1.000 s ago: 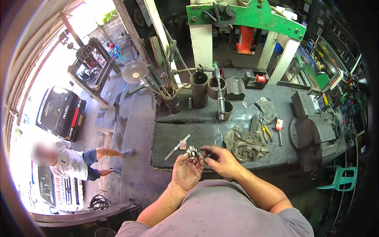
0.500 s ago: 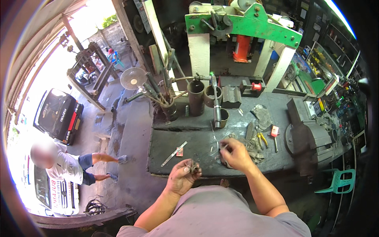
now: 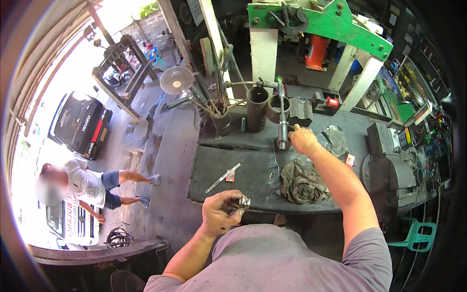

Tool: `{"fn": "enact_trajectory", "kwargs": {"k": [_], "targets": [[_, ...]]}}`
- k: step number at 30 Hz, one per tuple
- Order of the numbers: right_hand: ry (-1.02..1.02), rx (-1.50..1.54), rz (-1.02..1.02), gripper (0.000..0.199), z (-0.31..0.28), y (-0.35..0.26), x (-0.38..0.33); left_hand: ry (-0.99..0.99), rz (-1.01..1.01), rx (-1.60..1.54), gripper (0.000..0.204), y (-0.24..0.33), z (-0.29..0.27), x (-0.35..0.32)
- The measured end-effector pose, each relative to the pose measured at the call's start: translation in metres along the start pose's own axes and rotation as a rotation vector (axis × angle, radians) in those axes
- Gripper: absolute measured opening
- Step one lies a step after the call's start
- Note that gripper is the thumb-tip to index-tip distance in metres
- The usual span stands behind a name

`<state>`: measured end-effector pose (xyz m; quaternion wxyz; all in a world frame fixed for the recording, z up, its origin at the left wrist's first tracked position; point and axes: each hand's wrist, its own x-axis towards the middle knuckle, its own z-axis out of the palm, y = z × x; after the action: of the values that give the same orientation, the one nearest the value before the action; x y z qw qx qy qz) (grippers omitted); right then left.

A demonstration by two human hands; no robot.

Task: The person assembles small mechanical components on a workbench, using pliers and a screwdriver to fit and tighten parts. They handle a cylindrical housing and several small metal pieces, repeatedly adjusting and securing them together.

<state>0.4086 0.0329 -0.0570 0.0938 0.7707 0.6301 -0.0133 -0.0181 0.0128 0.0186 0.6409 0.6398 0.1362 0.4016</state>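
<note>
My left hand (image 3: 221,212) is closed around a small metal part (image 3: 245,201), held just in front of the workbench's near edge. Its exact kind is too small to make out. Farther away, my right hand (image 3: 303,140) reaches over the bench to a small dark cup beside the end of a metal bar (image 3: 282,129). Those fingers are bent together at the cup, and whatever they hold is hidden. A crumpled dirty rag (image 3: 302,184) lies beneath my right forearm. Left of it are a steel ruler (image 3: 222,178) and a small red box (image 3: 230,175).
Dark tubes (image 3: 257,109) and a can of rods (image 3: 221,121) stand at the bench's back left. Behind rises a green-and-white press frame (image 3: 321,22). A heavy vise-like block (image 3: 389,151) sits at right. Another person (image 3: 92,187) is on the floor at left.
My right hand has moved from beside the rag forward to the small cup. My left hand still holds the metal part, now turned a little. The whole view has shifted slightly.
</note>
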Motion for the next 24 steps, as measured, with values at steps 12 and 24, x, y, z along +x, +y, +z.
{"fn": "enact_trajectory", "kwargs": {"k": [12,24], "targets": [[0.301,0.446,0.237,0.059,-0.048,-0.012,-0.055,0.335,-0.127,0.177,0.030,0.004,0.008,-0.010],[0.345,1.172,-0.355,0.050,-0.138,-0.143,-0.208,0.184,0.090,0.441,0.034,0.007,0.031,0.018]]}}
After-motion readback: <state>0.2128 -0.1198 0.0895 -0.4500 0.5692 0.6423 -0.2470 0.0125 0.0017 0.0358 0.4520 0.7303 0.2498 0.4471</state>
